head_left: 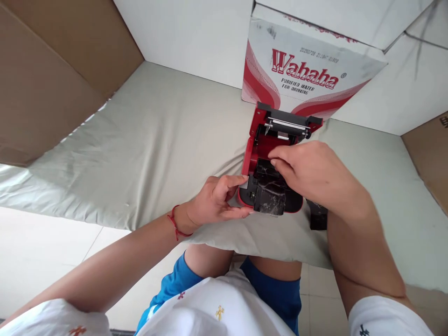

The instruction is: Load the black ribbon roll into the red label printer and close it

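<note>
A small red-and-black device with a raised lid, perhaps a label printer, sits on the cloth; a metal-and-black roller spans the lid. Out over its front edge hangs a glossy black marbled strip. My left hand grips the device's front left corner, thumb on top by a small grey piece and fingers against the front side. Over the open inside, my right hand has thumb and index finger pinched close to the strip's inner end. What is between those fingertips, if anything, is hidden.
Directly behind the device stands a white-and-red Wahaha water carton. Brown cardboard boxes flank the left, with another box at the right edge. A dark piece lies under my right forearm. The pale green cloth ends near my knees.
</note>
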`<state>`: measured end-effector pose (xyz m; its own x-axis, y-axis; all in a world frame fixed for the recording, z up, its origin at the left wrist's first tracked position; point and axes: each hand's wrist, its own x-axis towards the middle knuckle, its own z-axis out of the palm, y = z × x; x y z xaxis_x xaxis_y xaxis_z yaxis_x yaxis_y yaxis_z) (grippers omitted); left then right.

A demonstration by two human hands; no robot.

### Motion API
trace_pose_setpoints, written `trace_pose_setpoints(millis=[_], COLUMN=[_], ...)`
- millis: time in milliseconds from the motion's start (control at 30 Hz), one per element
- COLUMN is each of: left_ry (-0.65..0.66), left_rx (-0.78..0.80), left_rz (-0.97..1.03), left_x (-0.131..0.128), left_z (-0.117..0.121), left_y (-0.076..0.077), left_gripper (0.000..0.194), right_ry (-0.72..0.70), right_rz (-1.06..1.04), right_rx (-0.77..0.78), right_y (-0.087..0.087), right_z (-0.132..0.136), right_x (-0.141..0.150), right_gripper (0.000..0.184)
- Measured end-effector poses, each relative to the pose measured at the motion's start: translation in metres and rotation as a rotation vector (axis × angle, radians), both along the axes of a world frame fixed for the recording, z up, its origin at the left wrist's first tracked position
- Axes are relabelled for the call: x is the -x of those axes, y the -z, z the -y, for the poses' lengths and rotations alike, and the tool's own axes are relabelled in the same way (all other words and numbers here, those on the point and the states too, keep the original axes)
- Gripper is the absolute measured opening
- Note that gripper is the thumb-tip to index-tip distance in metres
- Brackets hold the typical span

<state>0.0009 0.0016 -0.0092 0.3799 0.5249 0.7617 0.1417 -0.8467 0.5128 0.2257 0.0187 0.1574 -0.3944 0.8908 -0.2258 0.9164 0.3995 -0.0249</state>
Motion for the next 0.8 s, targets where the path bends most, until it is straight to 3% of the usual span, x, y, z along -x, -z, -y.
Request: trace_pose_setpoints(millis=[233,400,533,633,700,800], left_ry=[-0.019,-0.036,-0.033,-0.018,-0.012,-0.001], left_rx=[-0.031,-0.077,-0.095,-0.074,-0.062,-0.035], left_rz=[-0.026,-0.023,-0.019,-0.011,-0.010,-0.010], left_x=[0.001,-0.001,-0.002,-0.001,0.000,0.001], left_z=[-0.002,-0.005,-0.006,-0.005,-0.006,-0.006], left_y=[-0.003,-0.007,-0.007,-0.005,-0.004,-0.003], left_gripper=[0.060,0.058,0.057,0.057,0.060,0.064], right_ry=[-0.029,-0.024,-0.067,0.033,0.041,-0.007], right_rz=[0.201,0.094,-0.131,-0.130,-0.113,-0.046], right_rx=[0.094,0.130,0.031,-0.113,-0.056,0.272], right_y=[0.021,0.008,-0.027,-0.044,-0.041,-0.018], right_z=[-0.020,-0.016,0.012,0.020,0.008,-0.025], right_x=[0.010,0.004,-0.041,-0.095,-0.120,-0.123], right_gripper=[0.033,0.029,0.039,0.055,0.059,0.053])
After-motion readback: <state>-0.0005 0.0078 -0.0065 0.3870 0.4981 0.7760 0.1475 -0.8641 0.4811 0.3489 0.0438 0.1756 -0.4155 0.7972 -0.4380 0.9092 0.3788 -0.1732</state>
